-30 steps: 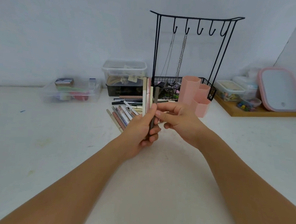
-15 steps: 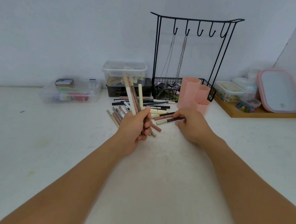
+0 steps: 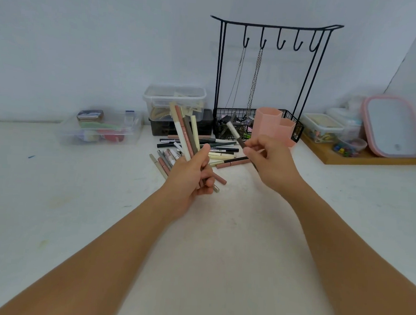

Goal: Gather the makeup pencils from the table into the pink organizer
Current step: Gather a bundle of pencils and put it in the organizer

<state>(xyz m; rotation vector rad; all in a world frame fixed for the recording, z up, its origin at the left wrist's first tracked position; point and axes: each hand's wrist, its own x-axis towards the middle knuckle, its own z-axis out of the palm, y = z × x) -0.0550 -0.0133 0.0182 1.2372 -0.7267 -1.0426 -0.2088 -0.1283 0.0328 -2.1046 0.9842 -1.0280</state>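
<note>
**Gathering pencils, one more in hand**

So, my left hand (image 3: 193, 173) is curled around a fanned bundle of slim makeup pencils (image 3: 185, 133) in cream, dusty pink and olive, their upper ends pointing up and away from me and their lower ends sticking out below my fist. My right hand (image 3: 268, 159) pinches a single dark pencil with a white cap (image 3: 235, 134), held tilted above the table with the white end up and to the left. It is apart from the bundle, not yet joined to it.

On the white table (image 3: 75, 209), the rest of the loose pile of pencils (image 3: 202, 149) lies just beyond my hands, some crossing one another. The pink hexagonal plastic organizer (image 3: 268, 123) stands upright behind my right hand, in front of the black wire jewellery stand (image 3: 274, 34). I cannot see into its compartments from here.

I judge I am in the middle of collecting: a handful is gathered, many remain, and nothing visibly sits in the organizer. The next move, as I see it, is either to slip this pencil into my left fist or drop it straight into a compartment. Either way I must keep the fanned bundle tight so none slides out, and aim the narrow end cleanly into the opening.
</note>
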